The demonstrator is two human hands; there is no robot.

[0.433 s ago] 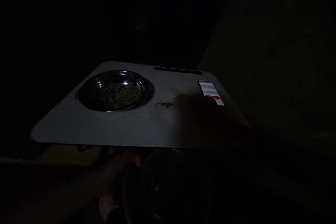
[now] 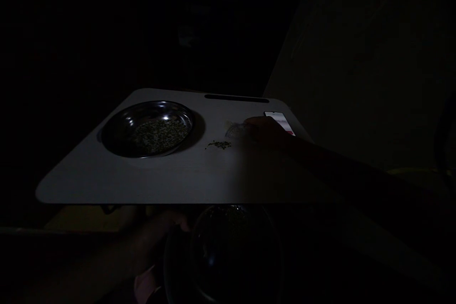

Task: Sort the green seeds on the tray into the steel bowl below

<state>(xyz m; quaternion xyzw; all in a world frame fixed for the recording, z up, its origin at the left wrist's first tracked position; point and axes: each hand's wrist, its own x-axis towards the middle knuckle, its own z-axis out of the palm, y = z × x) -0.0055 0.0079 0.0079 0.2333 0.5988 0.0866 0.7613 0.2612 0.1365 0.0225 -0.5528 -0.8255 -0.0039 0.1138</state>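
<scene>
The scene is very dark. A pale lap table [image 2: 142, 180] carries a steel plate [image 2: 117, 140] holding green lentil-like grains. A small heap of the same grains [image 2: 219, 144] lies on the table to its right. My right hand [image 2: 265, 132] reaches across the table, fingers resting just right of the heap; its grip is too dark to read. Below the table's near edge, my left hand [image 2: 167, 225] grasps the rim of a dark bowl [image 2: 231, 251] with a few grains inside.
A lit phone [image 2: 283, 122] lies at the table's far right, partly behind my right hand. A dark slot [image 2: 237, 99] runs along the table's far edge. A dim wall rises on the right.
My right hand has come into clearer view and moved left toward the small heap, now covering part of the phone. The left hand and bowl stay put.
</scene>
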